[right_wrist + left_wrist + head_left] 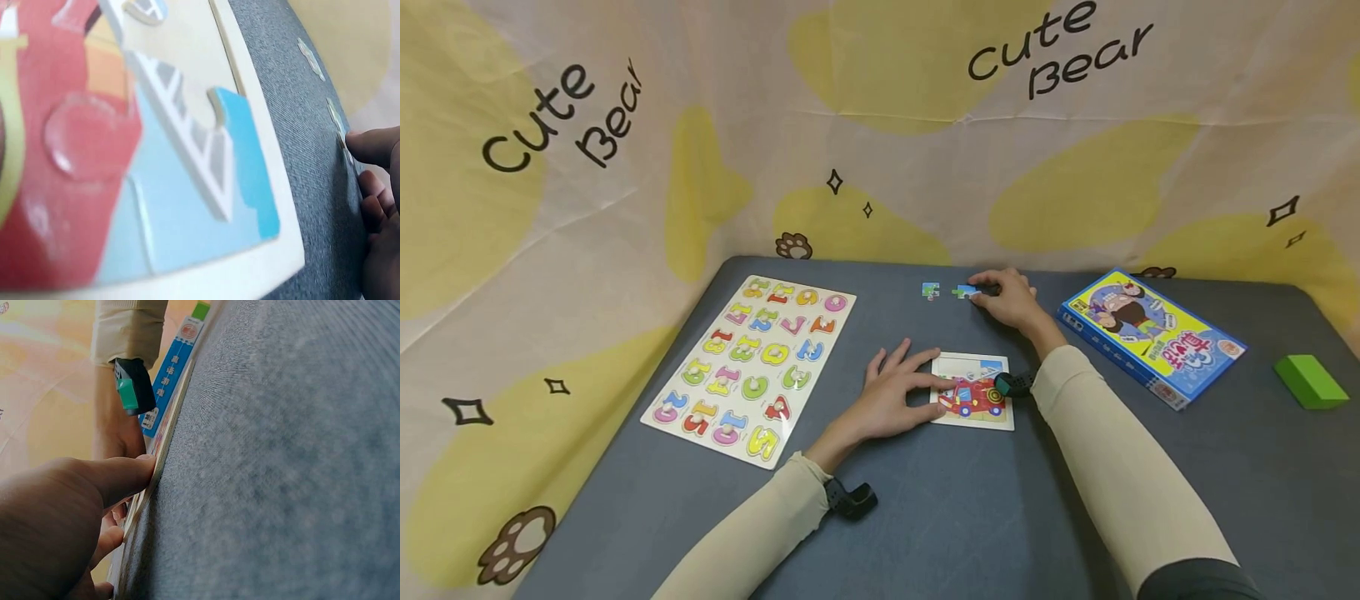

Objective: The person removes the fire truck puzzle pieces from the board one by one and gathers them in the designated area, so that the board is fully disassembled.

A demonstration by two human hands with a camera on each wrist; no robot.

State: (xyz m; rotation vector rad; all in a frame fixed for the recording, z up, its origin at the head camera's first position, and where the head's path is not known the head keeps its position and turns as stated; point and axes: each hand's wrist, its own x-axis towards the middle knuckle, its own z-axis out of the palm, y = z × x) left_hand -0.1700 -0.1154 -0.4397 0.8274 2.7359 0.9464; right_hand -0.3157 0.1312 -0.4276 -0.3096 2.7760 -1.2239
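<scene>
A wooden jigsaw board point(973, 421) with a red fire truck picture lies in the middle of the table, partly filled. My left hand point(898, 393) rests on its left side with the fingers spread, the thumb at the near left edge. At the back of the table, my right hand point(1011, 298) pinches a blue and green puzzle piece point(965, 292) between thumb and forefinger, low at the tabletop. Another small puzzle piece point(931, 290) lies just left of it. In the right wrist view, the board's gap shows bare wood beside a ladder piece point(187, 137).
A white number board point(752, 358) lies at the left. To the right are a blue and yellow box point(1153, 333) and a green block point(1310, 382). A patterned cloth point(880, 125) hangs behind the table.
</scene>
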